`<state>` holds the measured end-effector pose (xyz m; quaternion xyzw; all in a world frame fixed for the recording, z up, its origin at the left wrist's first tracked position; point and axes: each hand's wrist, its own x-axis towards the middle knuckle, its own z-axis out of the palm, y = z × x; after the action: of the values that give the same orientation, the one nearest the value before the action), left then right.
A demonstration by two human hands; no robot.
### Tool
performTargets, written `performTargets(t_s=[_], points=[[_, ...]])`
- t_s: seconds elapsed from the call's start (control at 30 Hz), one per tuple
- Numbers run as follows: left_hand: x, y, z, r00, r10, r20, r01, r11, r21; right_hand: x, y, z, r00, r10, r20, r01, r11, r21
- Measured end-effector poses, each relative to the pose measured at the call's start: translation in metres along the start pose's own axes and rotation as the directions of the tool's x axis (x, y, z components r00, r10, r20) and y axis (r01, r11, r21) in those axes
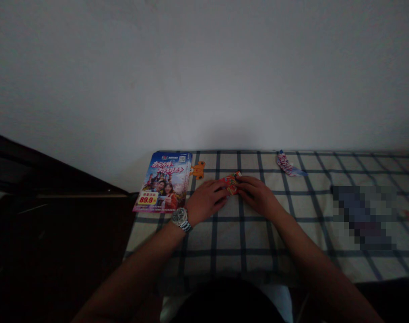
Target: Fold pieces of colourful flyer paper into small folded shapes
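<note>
A small red packet with a colourful print (230, 184) lies between my hands above the checked tablecloth (227, 244). My left hand (208, 200), with a metal watch (180, 218) on its wrist, has its fingers closed on the packet's left side. On the other side, my right hand (258, 196) pinches the packet's right edge. Part of the packet is covered by my fingers. Just beyond my left hand is a flat orange bear shape (198, 170) in the cloth's pattern or lying on it; I cannot tell which.
A stack of blue and pink flyers (164, 179) lies at the table's left end. Near the wall (238, 80) is a crumpled red, white and blue wrapper (285, 163). A blurred-out dark object (362, 217) lies to the right. A dark wooden piece (52, 179) stands at the left.
</note>
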<state>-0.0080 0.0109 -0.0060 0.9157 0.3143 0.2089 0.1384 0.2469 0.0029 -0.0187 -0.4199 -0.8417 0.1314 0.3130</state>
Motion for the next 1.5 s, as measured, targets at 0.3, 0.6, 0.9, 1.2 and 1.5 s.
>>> performTargets(t_s=[0.3,0.6,0.9,1.2,1.5], points=[[0.0,0.002,0.0,1.0,-0.005,-0.009,0.005,1.0,-0.001,0.001,-0.001,0.0,1.0,0.008,0.013,-0.008,1.0,-0.016],[0.0,-0.002,-0.005,0.996,-0.078,-0.049,0.081,0.995,0.06,0.0,-0.004,-0.004,1.0,-0.003,0.016,0.003,0.999,-0.043],[0.002,0.015,-0.003,1.0,-0.026,0.007,0.025,0.988,0.154,-0.001,-0.006,-0.001,1.0,-0.003,-0.012,0.002,0.998,-0.06],[0.002,0.014,0.0,0.997,-0.071,0.002,0.07,0.981,0.183,-0.002,-0.014,-0.005,0.999,0.042,-0.011,-0.042,0.999,0.016],[0.001,0.009,0.001,0.998,-0.064,-0.011,0.065,0.991,0.119,0.0,-0.007,-0.004,1.0,-0.023,-0.015,0.023,1.0,0.006]])
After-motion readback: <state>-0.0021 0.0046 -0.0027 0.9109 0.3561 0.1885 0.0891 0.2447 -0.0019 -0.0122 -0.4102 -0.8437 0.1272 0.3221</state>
